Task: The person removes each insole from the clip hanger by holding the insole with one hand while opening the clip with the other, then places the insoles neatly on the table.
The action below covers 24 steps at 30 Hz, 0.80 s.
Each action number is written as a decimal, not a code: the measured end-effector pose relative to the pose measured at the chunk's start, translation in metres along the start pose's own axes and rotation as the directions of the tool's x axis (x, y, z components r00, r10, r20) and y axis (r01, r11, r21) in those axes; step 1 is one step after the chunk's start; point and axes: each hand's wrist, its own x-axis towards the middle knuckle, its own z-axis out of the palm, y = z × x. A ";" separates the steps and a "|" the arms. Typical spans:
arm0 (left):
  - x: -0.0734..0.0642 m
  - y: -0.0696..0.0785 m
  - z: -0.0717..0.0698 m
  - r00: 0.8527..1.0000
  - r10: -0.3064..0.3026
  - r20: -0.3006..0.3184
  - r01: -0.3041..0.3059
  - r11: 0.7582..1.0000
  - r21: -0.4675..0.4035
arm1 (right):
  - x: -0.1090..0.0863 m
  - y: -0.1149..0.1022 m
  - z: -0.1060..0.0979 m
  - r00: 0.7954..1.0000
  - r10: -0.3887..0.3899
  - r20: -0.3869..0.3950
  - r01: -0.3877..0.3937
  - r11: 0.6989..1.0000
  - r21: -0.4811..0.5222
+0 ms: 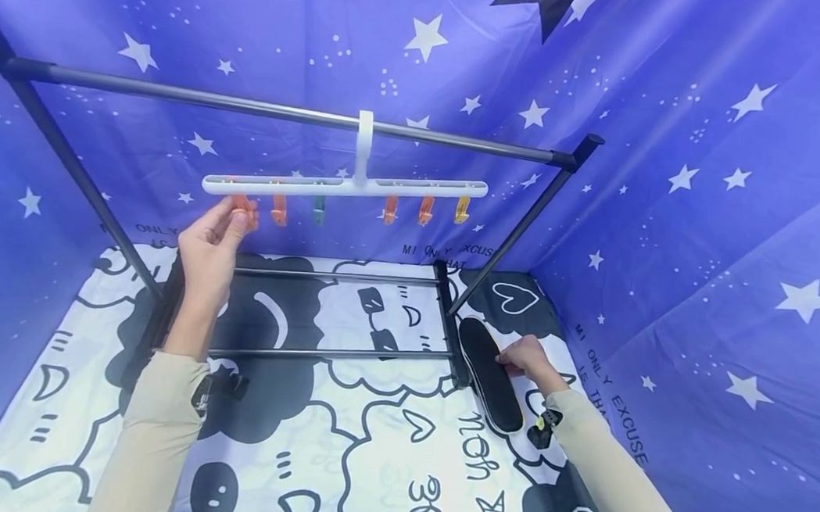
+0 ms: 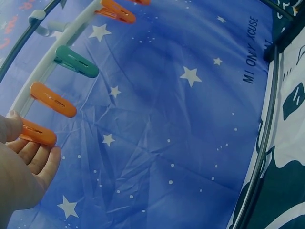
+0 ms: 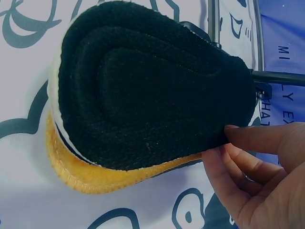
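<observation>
A white hanger (image 1: 330, 187) with several coloured clips hangs from the rack's top bar. My left hand (image 1: 208, 247) pinches the orange clip (image 2: 42, 134) at the hanger's left end, thumb on one side and fingers on the other. Beside it hang another orange clip (image 2: 53, 99) and a green clip (image 2: 76, 61). Low on the right, my right hand (image 1: 529, 359) grips the edge of a black insole (image 3: 147, 90) between thumb and fingers. Under that insole, a yellow insole (image 3: 88, 179) and a whitish edge show; how many lie in the pile is hidden.
A dark metal rack (image 1: 201, 96) stands on the cloud-print cloth (image 1: 384, 450), its lower bars close to the cloth. Farther right on the hanger are two orange clips and a yellow clip (image 1: 462, 209). Blue star-patterned fabric (image 1: 699, 250) encloses the back and sides.
</observation>
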 end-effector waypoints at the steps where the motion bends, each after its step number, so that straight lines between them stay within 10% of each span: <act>1: 0.001 0.000 0.001 1.000 0.002 0.001 -0.002 1.000 0.021 | 0.001 0.000 0.000 1.000 0.003 -0.001 -0.003 1.000 0.001; 24: 0.005 -0.010 0.006 1.000 0.005 0.019 -0.007 0.996 0.088 | -0.007 -0.002 -0.016 0.998 -0.057 0.004 0.056 0.994 0.089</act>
